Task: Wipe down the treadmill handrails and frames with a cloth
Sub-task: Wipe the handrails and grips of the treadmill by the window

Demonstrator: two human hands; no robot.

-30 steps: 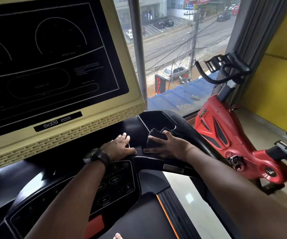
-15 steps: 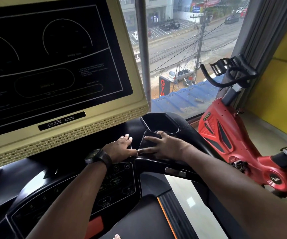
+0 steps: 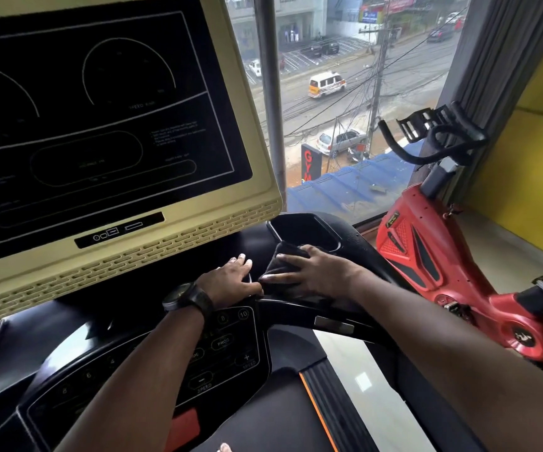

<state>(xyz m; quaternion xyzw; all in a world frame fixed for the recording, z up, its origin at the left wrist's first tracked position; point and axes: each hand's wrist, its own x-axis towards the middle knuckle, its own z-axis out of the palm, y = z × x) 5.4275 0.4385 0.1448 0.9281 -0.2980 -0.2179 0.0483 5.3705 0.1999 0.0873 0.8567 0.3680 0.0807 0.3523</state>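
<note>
**On the console (image 3: pixel 68 340), cloth (image 3: pixel 279 261) under the right hand (image 3: pixel 319 274)**

Pressed down with fingers straight and spread, just before the cup tray (image 3: pixel 306 228). Rested left hand (image 3: pixel 231 278) open alongside (watch (image 3: pixel 182 296) on wrist), near the handrail (image 3: pixel 299 306).

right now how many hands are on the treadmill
2: the left hand rests flat on the console above the keypad; the right hand presses the dark cloth onto the frame beside the cup holder.
</note>
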